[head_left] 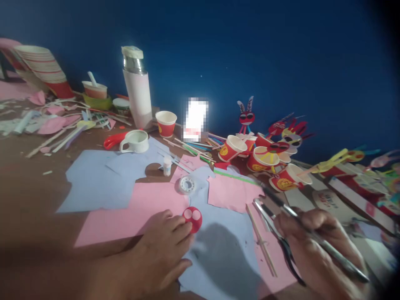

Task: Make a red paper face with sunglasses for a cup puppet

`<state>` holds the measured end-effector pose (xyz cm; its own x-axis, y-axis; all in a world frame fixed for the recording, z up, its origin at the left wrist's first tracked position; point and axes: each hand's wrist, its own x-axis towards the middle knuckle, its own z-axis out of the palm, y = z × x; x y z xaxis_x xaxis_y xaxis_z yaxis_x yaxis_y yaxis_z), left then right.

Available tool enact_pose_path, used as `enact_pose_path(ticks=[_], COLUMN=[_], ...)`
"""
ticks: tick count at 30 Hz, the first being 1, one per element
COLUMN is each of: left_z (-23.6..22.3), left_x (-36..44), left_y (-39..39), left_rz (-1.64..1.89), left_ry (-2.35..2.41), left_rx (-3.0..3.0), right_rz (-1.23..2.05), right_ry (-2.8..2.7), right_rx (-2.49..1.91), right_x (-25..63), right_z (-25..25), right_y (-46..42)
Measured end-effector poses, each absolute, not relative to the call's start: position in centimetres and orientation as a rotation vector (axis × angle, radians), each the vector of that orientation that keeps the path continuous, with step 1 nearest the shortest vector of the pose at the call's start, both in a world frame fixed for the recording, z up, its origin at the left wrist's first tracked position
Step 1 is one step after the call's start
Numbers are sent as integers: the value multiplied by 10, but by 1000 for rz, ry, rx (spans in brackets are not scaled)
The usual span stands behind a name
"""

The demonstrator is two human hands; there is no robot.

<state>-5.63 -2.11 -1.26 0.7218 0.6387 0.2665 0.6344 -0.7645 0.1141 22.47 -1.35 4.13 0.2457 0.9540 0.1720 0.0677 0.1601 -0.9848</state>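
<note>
Touching red disc [195,226], left fingers [180,233] spread; right fingers [320,217] pinching slim tool [336,252]

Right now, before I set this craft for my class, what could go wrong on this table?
The red disc might slip, as the left hand's fingers meet it only at its edge. The right hand, holding a pen-like tool, could knock the scissors close beside it. The small white bottle stands upright and may tip if bumped.
</note>
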Motion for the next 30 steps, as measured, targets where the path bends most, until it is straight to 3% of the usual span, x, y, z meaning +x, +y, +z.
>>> enact_pose_path(ticks=[4,9,17,30], left_z=[-14,-16,-7,-22], left_x=[-56,-56,-52,-51], left_y=[-22,-21,-15,-14], left_rz=[441,576,499,502], left_ry=[1079,1105,1158,1221], left_rx=[2902,2866,2677,2685], right_rz=[1152,1471,1493,858], right_ry=[-981,-1212,-1353,-1664], right_rx=[-1095,-1036,-1272,-1617], right_x=[200,164,140,136], right_z=[34,28,-3,-16], right_y=[3,18,23,24])
